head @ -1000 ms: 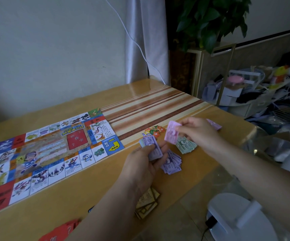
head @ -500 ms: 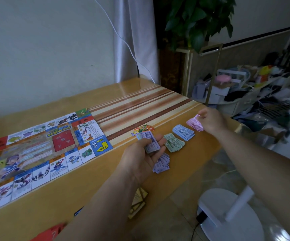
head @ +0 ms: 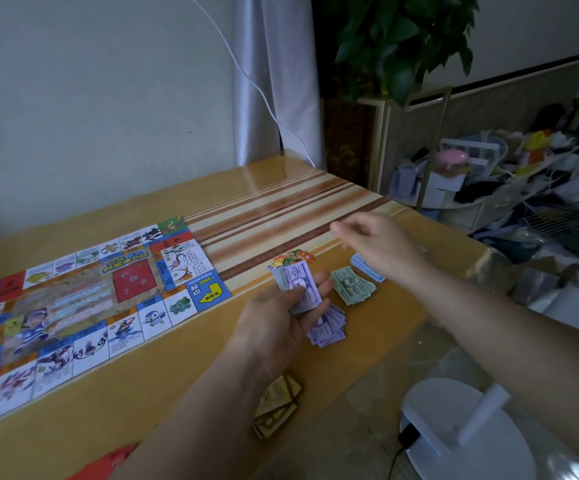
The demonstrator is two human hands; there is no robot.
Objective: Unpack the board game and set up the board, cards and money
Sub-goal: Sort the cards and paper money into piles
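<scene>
The colourful game board (head: 73, 299) lies unfolded on the left of the wooden table (head: 281, 209). My left hand (head: 281, 313) grips a small stack of purple notes (head: 298, 282) above the table's right part. Under it lies a purple money pile (head: 328, 327), then a green pile (head: 352, 285) and a blue pile (head: 364, 266) further right. My right hand (head: 378, 242) hovers over the blue pile with relaxed fingers and holds nothing. Small colourful tokens (head: 291, 258) lie behind the notes. Yellow-brown cards (head: 277, 407) sit at the near edge.
A red item (head: 108, 462) shows at the bottom edge. A white fan base (head: 461, 431) stands on the floor right of the table. A potted plant (head: 402, 39) and a cluttered rack (head: 489, 174) stand beyond the table's right end.
My right hand carried a pink note to the far right of the table, let it go, and has come back leftwards with nothing in it. My left hand has kept its purple notes.
</scene>
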